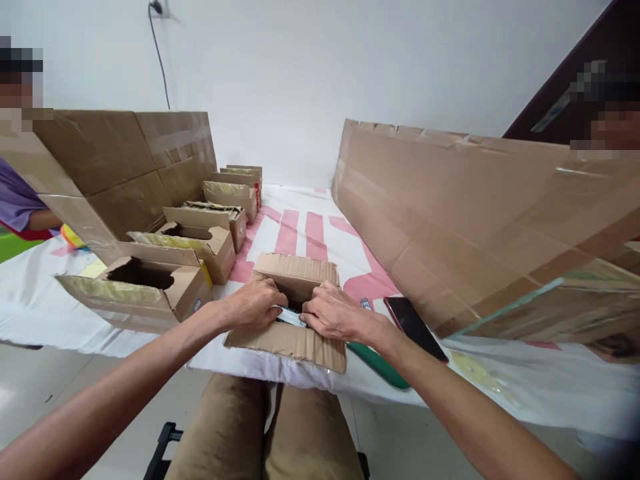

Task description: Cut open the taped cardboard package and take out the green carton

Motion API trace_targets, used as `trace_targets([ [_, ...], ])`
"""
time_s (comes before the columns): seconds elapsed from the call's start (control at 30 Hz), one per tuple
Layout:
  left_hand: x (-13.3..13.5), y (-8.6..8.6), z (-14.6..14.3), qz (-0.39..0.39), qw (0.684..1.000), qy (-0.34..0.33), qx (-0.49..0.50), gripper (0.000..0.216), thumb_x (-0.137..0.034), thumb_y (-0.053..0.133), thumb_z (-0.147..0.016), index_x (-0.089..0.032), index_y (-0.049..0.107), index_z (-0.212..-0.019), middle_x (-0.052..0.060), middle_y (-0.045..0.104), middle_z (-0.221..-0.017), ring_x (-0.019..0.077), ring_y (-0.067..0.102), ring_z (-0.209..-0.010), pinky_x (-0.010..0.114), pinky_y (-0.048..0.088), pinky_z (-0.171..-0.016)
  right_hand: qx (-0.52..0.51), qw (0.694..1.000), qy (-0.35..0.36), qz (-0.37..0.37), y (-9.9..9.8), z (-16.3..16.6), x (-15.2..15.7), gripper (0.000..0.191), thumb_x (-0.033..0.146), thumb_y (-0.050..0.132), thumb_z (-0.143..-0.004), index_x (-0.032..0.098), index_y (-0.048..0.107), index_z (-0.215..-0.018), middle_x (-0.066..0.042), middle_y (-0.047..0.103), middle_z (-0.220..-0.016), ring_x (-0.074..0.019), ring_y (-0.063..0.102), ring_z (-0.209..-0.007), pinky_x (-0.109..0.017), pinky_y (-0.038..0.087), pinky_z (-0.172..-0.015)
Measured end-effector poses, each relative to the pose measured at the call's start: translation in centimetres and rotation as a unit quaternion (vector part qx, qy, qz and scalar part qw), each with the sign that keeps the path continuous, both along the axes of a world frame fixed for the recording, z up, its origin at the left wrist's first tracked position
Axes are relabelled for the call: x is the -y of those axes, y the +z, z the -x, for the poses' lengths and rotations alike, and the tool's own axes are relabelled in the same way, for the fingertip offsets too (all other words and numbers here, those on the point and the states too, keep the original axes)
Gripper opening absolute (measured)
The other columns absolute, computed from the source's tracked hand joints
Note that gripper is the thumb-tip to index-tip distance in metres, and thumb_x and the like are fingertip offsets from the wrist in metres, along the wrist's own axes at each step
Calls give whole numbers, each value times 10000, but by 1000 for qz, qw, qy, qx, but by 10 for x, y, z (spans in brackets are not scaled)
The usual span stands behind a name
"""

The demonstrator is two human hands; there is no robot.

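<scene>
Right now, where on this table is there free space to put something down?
The striped cloth behind the small box under both hands is bare, bordered by the row of open boxes and the big cardboard sheet. The near right is crowded: a phone and a green thing.

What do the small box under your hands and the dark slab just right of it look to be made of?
The small box looks like brown corrugated cardboard, matte: fluted edges show along its flaps. Both hands, left hand and right hand, press into its opening. The dark slab looks like a phone, probably glass-fronted: smooth, glossy black face. Its back is hidden.
</scene>
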State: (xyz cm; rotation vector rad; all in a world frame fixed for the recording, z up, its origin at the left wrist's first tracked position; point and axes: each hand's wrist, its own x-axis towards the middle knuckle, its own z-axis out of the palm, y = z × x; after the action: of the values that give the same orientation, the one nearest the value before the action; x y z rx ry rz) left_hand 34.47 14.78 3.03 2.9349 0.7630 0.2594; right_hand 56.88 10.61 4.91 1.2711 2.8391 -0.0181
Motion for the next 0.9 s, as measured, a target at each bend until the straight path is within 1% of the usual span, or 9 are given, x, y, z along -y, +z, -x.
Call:
trace_targets([
  [0.2,10,3,5,-100,995,14,-25,288,-250,532,-947,-195,668,-700,58,673,-685,237,617,-797,485,427,-991,-38,994,-28,-103,26,-32,31,257,313,596,-947,206,726,-752,-103,736,-821,-280,617,-899,-450,395,-896],
  [0.27,20,5,20,-147,988,43,8,254,-243,538,-939,-192,670,-729,61,668,-732,246,606,-841,541,392,-1052,-73,991,-54,-97,20,-50,42,203,261,570,-937,214,733,-824,-108,758,-952,-289,637,-962,-454,427,-894],
  [0.37,35,-5,45,-170,973,131,85,195,-265,548,-942,-181,719,-900,101,695,-932,272,608,-963,557,410,-1063,-158,981,-98,-58,-6,-72,54,217,263,534,-942,245,731,-1033,-95,735,-1228,-294,668,-1099,-467,489,-928],
  [0.5,50,-43,65,-66,920,299,244,304,-351,576,-933,-183,697,-1155,139,675,-1243,307,596,-1188,509,485,-1031,-317,932,-174,-18,-47,-76,59,321,441,544,-958,280,680,-1199,-90,703,-1325,-303,666,-1204,-484,527,-1008],
  [0.57,55,-61,61,25,875,364,318,363,-398,559,-941,-189,674,-1215,126,688,-1260,317,589,-1246,517,472,-1066,-377,899,-223,0,-60,-68,58,381,511,545,-948,273,666,-1220,-102,718,-1289,-306,694,-1145,-452,577,-916],
  [0.63,57,-71,50,123,829,380,391,413,-433,500,-979,-199,634,-1292,113,693,-1289,297,616,-1230,485,491,-1057,-414,870,-266,18,-67,-57,56,459,568,555,-927,260,641,-1256,-116,734,-1238,-298,724,-1044,-400,603,-768],
  [0.73,63,-73,37,227,789,355,448,476,-482,439,-1012,-214,577,-1381,108,655,-1389,272,632,-1235,444,509,-1056,-435,849,-297,29,-68,-43,53,548,601,565,-899,244,604,-1312,-133,730,-1228,-286,731,-974,-352,587,-654],
  [0.8,76,-75,42,234,772,370,460,508,-507,452,-1006,-219,563,-1409,114,610,-1461,290,579,-1331,476,463,-1123,-437,845,-306,38,-68,-39,53,564,610,551,-896,248,597,-1326,-135,721,-1251,-288,726,-993,-348,585,-654],
  [0.9,106,-88,79,199,754,408,475,502,-553,494,-979,-233,620,-1345,126,635,-1419,320,562,-1352,529,434,-1150,-457,826,-324,58,-73,-41,56,592,643,536,-894,268,587,-1349,-124,696,-1317,-300,708,-1085,-362,597,-703],
])
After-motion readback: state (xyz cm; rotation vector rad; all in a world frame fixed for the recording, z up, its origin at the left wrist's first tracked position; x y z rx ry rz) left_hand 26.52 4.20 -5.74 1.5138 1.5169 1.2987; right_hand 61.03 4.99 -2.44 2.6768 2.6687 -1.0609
